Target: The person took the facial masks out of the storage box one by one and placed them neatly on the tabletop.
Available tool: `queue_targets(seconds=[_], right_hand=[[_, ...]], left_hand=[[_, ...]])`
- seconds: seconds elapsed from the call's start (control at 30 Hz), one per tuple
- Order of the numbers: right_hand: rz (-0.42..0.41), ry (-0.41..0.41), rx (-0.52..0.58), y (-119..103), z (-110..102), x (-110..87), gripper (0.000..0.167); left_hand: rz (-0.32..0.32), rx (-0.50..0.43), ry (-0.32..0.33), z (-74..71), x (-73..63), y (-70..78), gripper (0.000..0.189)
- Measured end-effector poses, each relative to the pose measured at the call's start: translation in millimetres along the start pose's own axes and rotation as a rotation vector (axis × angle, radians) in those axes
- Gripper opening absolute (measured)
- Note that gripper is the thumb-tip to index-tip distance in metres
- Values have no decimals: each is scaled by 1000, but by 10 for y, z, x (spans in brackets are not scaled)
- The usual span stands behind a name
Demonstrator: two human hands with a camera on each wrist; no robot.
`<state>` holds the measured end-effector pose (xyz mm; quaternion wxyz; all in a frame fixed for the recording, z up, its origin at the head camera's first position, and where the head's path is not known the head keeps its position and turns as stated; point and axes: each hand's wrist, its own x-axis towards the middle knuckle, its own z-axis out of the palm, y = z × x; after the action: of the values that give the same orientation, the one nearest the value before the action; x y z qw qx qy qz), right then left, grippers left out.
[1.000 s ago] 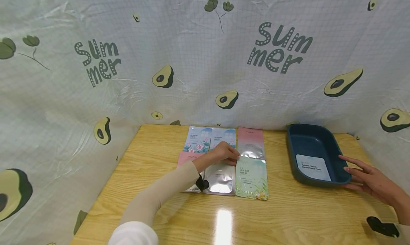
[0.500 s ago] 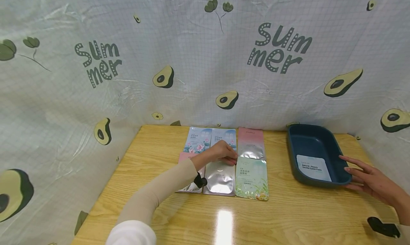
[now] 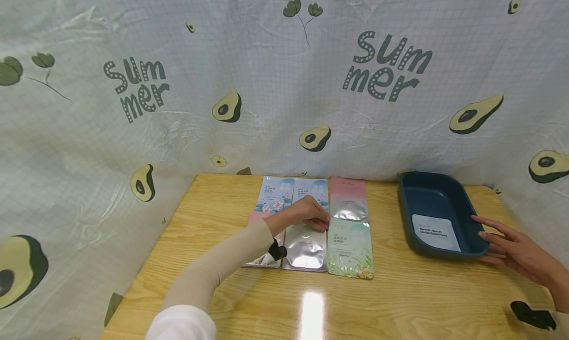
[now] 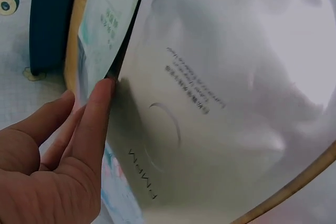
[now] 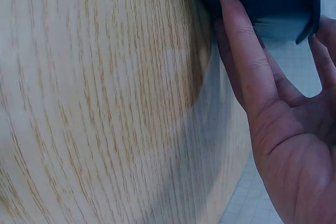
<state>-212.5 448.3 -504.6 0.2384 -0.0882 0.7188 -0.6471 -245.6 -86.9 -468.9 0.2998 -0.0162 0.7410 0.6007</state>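
Note:
My left hand reaches in among flat sachets laid in two rows. Its fingertips touch the upper left corner of a green sachet, which lies beside a silver sachet. In the left wrist view, the index finger is right at the gap between the green sachet and the silver one, with the thumb apart from it. On the right, my right hand rests its spread, nearly straight fingers against the side of a dark blue tray. A white sachet lies inside the tray.
Two blue floral sachets and a pink-and-silver sachet form the back row. Another pink-and-silver sachet is partly hidden under my left forearm. Behind the wooden table hangs a patterned white curtain.
My left hand has shifted very slightly left from the green sachet's corner, then stayed almost still. My right hand and the tray have kept their places.

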Motion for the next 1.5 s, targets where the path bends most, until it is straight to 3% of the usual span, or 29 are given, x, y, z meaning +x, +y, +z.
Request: queue_targets(seconds=[0.23,0.4,0.57,0.87,0.97,1.1,1.3,1.5], right_hand=[[-9,-15,5,-31,-22,-10,52],[-18,-26,14,-46,-44,-30,51],[-14,-22,14,-53,-62,-47,51],[-10,-27,3,-60,-90,-75,51],[-22,-52,5,-57,-104,-77,52],[-32,-82,23,-52,-122,-76,53],[3,-36,-30,-56,-127,-76,51],[33,-14,-75,-72,-129,-72,51]], left_hand=[[132,118,22,34,-9,207,20],[211,230,31,163,46,426,24],[269,319,33,386,131,647,29],[357,345,-18,881,264,1073,29],[363,361,-13,1081,351,1197,27],[315,401,4,1377,466,1357,26],[302,473,22,1747,598,1534,23],[269,404,52,2018,699,1642,21]])
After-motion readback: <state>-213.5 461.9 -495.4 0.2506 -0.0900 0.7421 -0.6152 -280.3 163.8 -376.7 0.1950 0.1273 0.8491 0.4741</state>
